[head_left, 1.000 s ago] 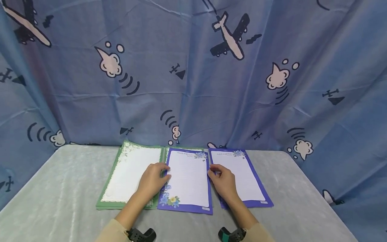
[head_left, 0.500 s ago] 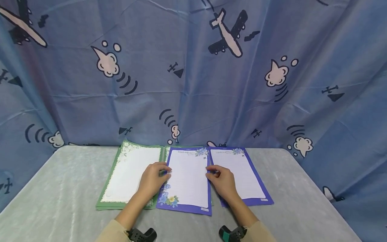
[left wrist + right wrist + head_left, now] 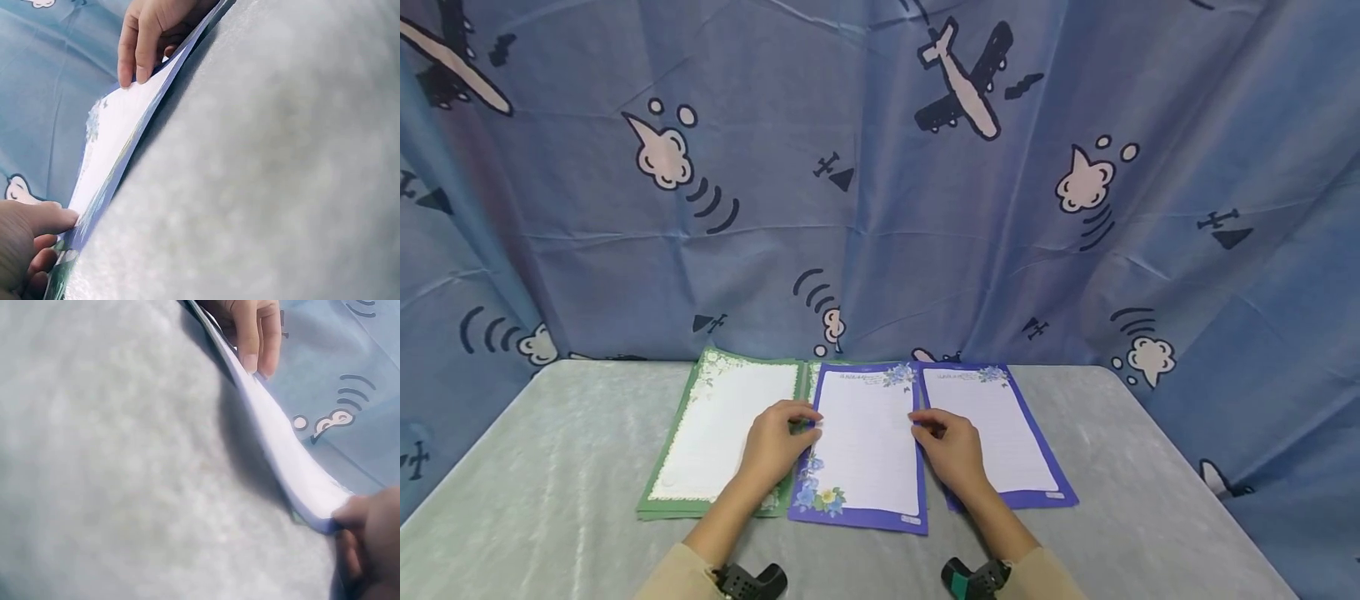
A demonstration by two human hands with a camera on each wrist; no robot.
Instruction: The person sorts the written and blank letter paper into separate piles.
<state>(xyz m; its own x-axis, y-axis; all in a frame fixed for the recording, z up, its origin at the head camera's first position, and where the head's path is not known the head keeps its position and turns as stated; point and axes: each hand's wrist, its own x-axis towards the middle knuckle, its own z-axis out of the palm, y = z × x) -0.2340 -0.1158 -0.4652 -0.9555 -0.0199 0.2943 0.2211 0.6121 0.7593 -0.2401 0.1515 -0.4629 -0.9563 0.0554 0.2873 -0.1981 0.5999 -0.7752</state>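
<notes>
A sheet of stationery paper [image 3: 868, 446] with a purple border and blue flowers lies in the middle of the head view. My left hand [image 3: 777, 442] pinches its left edge, thumb on top and fingers curled beneath, as the left wrist view shows. On the opposite edge my right hand [image 3: 952, 446] pinches the sheet in the same way. Seen from the right wrist, the held paper [image 3: 294, 459] bows slightly and its near edge casts a shadow on the cloth. The sheet overlaps green-bordered paper on its left side.
Green-bordered sheets [image 3: 722, 433] lie stacked at the left, with more green paper showing behind the held sheet. Another purple-bordered sheet [image 3: 1007, 437] is at the right, partly under my right hand. A pale grey cloth [image 3: 550, 467] covers the table; a blue printed curtain [image 3: 880, 208] hangs behind it.
My right hand has shifted slightly left onto the held sheet's right edge. The left hand stays at the left edge, and the head view has tilted a little.
</notes>
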